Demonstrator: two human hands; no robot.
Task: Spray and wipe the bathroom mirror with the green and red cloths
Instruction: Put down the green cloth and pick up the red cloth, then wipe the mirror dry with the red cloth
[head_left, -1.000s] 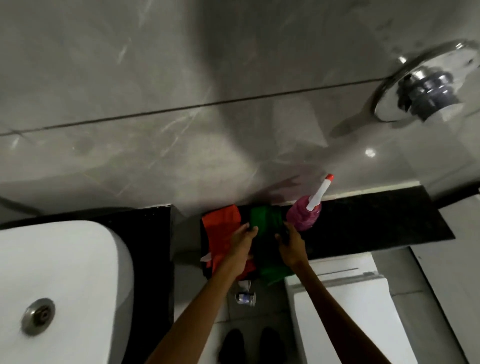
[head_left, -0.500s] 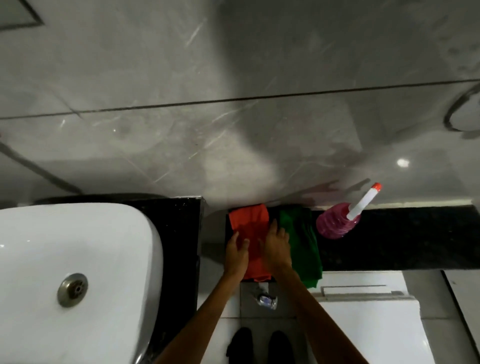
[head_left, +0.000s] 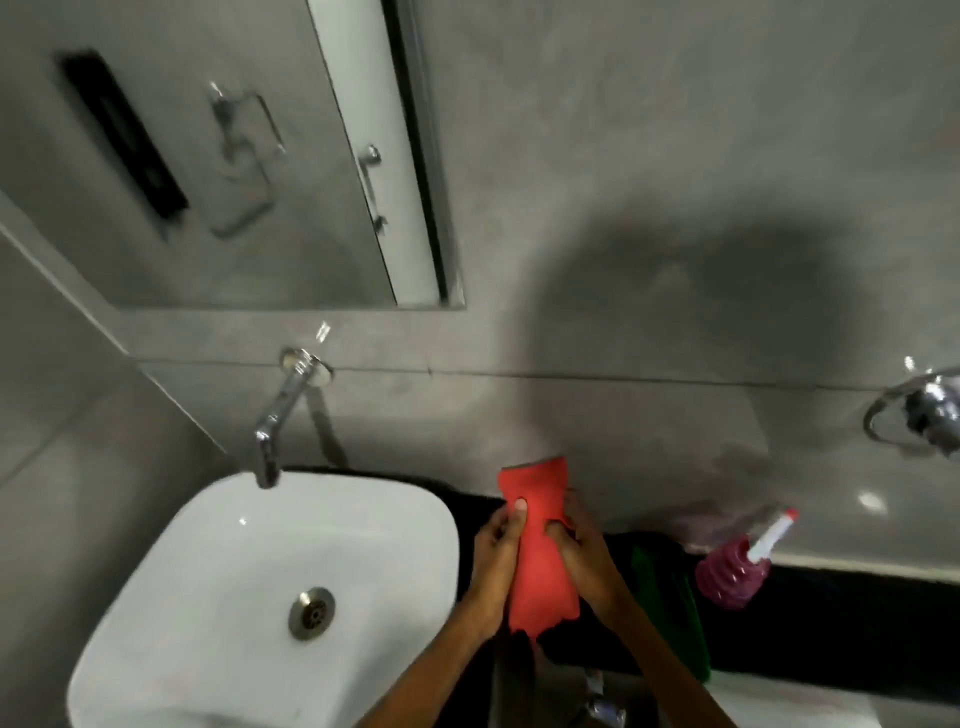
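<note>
Nearby, green cloth (head_left: 670, 603) right of held red cloth (head_left: 537, 545), sink (head_left: 208, 597) left

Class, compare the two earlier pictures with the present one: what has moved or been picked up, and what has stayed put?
Both hands, left hand and right hand, have lifted the red cloth off the black ledge and now hold it up between them. The head has tilted upward, bringing the mirror and tap into view. The green cloth and pink spray bottle stay on the ledge.

Grey tiled walls (head_left: 649, 156) are seen behind a white basin (head_left: 234, 571), a chrome tap (head_left: 275, 415) and a black counter (head_left: 831, 613).
</note>
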